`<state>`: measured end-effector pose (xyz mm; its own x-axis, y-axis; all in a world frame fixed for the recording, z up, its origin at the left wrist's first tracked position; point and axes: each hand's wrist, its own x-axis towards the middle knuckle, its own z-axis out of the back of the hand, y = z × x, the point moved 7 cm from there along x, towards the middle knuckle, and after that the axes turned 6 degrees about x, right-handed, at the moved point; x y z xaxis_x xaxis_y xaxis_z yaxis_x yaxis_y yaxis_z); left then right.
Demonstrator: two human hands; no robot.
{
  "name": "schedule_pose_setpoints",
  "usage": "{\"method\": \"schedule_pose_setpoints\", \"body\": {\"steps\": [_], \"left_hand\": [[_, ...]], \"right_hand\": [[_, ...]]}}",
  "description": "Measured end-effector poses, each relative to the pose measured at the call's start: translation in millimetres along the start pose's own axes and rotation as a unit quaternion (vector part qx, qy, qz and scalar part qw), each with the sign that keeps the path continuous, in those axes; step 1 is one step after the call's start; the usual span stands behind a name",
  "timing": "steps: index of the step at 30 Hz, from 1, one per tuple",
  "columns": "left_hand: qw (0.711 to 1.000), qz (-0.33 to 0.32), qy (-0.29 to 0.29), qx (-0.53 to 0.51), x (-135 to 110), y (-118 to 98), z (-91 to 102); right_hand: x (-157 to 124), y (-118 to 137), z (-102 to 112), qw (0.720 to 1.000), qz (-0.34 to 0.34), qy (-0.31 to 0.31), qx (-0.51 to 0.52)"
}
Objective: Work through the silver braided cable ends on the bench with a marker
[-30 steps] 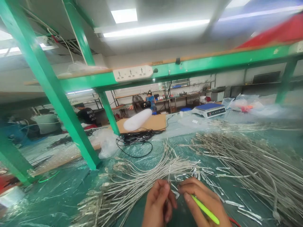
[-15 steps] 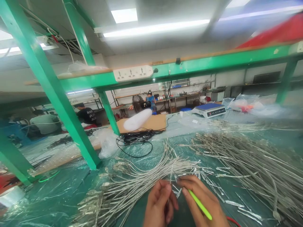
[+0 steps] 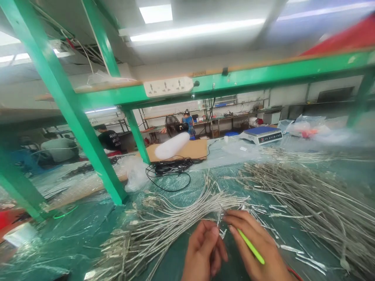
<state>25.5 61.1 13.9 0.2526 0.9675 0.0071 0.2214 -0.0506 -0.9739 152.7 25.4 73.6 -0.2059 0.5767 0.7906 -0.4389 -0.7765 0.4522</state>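
Note:
My left hand (image 3: 205, 251) is curled shut at the bottom centre, fingertips pinching a thin silvery cable end (image 3: 219, 219) that sticks up between the two hands. My right hand (image 3: 258, 249) is closed round a slim yellow-green tool (image 3: 250, 246) and its fingertips meet the same cable end. Both hands hover over a bundle of grey braided cables (image 3: 164, 222) lying on the green, plastic-covered bench (image 3: 76, 234).
A bigger heap of cables (image 3: 307, 195) fills the right side. Green steel frame posts (image 3: 79, 117) stand at left. Behind lie a black cord coil (image 3: 170, 169), a cardboard sheet (image 3: 193, 150), a white foam roll (image 3: 172, 145), a scale (image 3: 260, 134). Other people work far back.
The view has shifted slightly, so both hands sit a little further right and higher. The pinch on the cable end is unchanged and the green tool stays in my right hand.

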Motion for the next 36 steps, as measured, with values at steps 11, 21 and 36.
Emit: {"method": "schedule_pose_setpoints", "body": {"steps": [11,21,36], "left_hand": [[1.0,0.002,-0.012,0.011,-1.6,-7.4,-3.7],[0.999,0.014,-0.035,-0.019,2.6,5.2,8.7],[0.994,-0.008,-0.042,-0.101,3.6,-5.9,12.4]], "right_hand": [[2.0,-8.5,-4.6,0.999,-0.021,-0.02,-0.025],[-5.3,-69.3,50.9,0.95,-0.205,-0.225,-0.074],[1.9,11.1,-5.4,0.999,-0.022,0.025,0.039]]}}
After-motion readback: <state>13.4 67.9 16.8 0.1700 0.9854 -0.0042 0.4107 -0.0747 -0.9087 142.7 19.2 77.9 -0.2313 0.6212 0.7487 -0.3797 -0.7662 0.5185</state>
